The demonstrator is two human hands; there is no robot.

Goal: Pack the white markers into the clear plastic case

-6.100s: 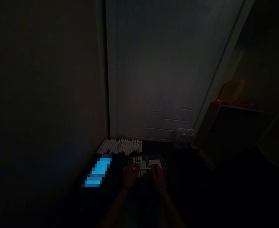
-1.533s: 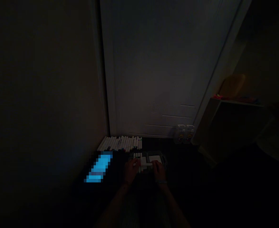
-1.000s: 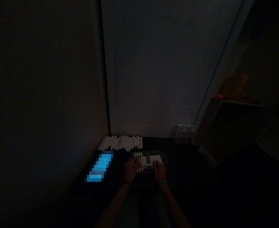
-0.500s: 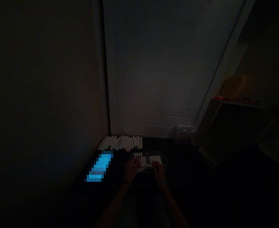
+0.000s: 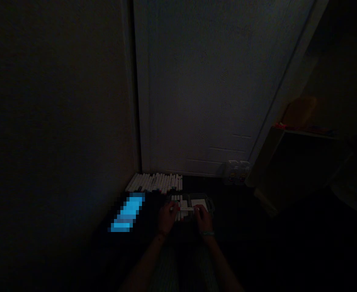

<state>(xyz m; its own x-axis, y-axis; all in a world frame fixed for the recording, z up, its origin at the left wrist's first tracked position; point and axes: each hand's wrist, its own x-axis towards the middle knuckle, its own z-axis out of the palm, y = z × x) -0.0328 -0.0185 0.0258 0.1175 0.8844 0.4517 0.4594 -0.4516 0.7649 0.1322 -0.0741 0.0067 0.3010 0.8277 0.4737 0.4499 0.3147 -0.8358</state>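
Note:
A white marker (image 5: 188, 209) with a red part at its left end lies level between my two hands. My left hand (image 5: 166, 217) pinches the red end, and my right hand (image 5: 203, 217) pinches the other end. Right below them is an open clear plastic case (image 5: 210, 202). Several white markers (image 5: 175, 198) stand side by side in its left part, and a pale flat piece (image 5: 198, 202) shows in the right part. My hands hide some of the case. The scene is very dark.
Behind the case, a long row of white markers (image 5: 157, 182) lies along a pale panelled door (image 5: 196, 101). A bright, pixelated blue screen (image 5: 128, 213) is at the left. Two clear packages (image 5: 237, 172) stand at the back right, near a shelf unit (image 5: 276, 162).
Both hands keep hold of the marker and have barely moved. More of the marker's red end seems covered by my left fingers. The picture is slightly darker.

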